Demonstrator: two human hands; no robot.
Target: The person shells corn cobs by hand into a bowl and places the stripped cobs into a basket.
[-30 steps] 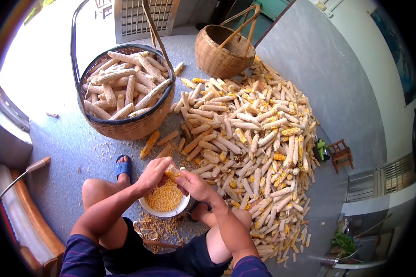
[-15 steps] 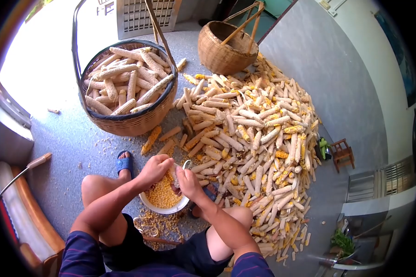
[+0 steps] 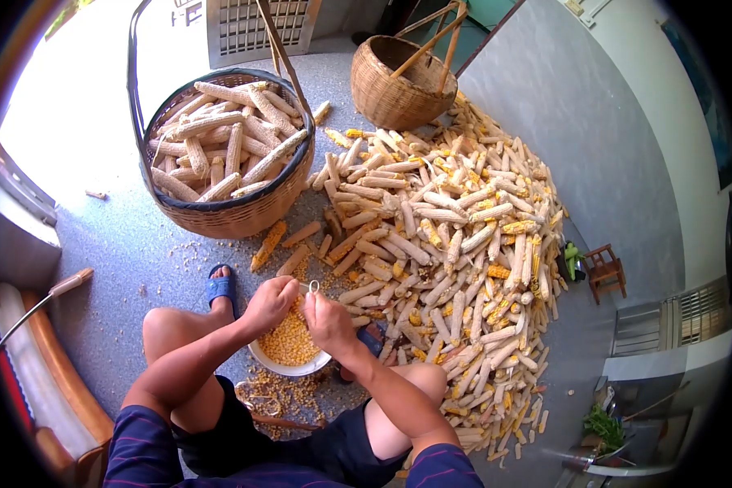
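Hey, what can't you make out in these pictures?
All in the head view:
What, if anything, is between the left hand and right hand: the hands themselves hide it.
Bottom of the large basket: buried under cobs.
Bright area, upper left: washed out by glare.
Wood-trimmed furniture, lower left: cut off by the dark lens edge.

A single camera, worn high on the head, tips forward and steeply down! Knees (image 3: pixel 167 327) sit nearest, hands (image 3: pixel 331 325) and bowl (image 3: pixel 299 370) just beyond, all close in. The wide, rounded view sweeps to the basket (image 3: pixel 244 218) at far left, bends the wall (image 3: pixel 581 122) on the right and goes black at the corners!
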